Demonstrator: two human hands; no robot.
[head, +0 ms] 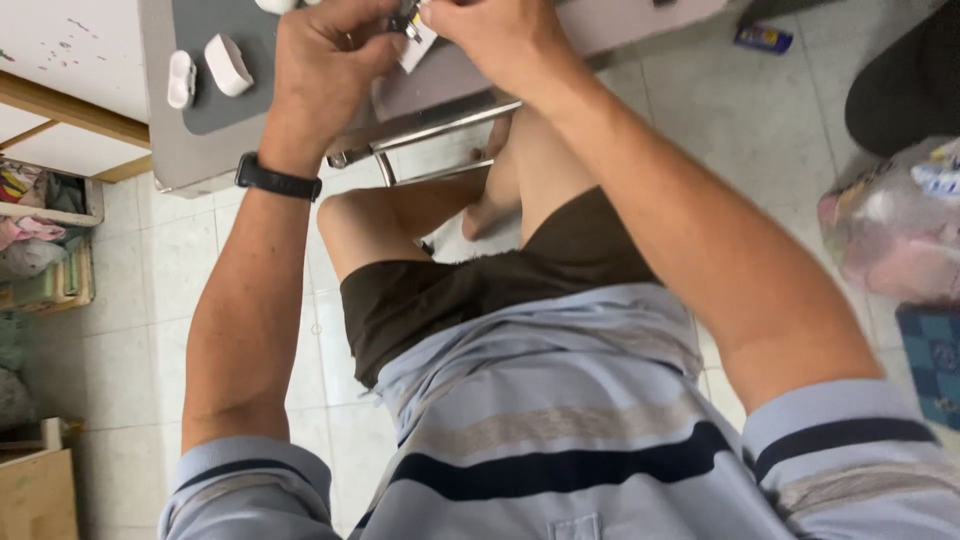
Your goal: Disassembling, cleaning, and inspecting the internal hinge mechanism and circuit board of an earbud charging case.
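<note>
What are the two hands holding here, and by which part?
Both hands, left hand and right hand, pinch a small metal piece with a white tag; the exact grip cannot be told.

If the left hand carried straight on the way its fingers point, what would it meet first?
Probably the right hand: the left hand points up and rightward at the small metal and white piece they pinch together. Depth is unclear.

fingertips of both hands cut off at top edge, small held item [412, 30] unclear
</note>
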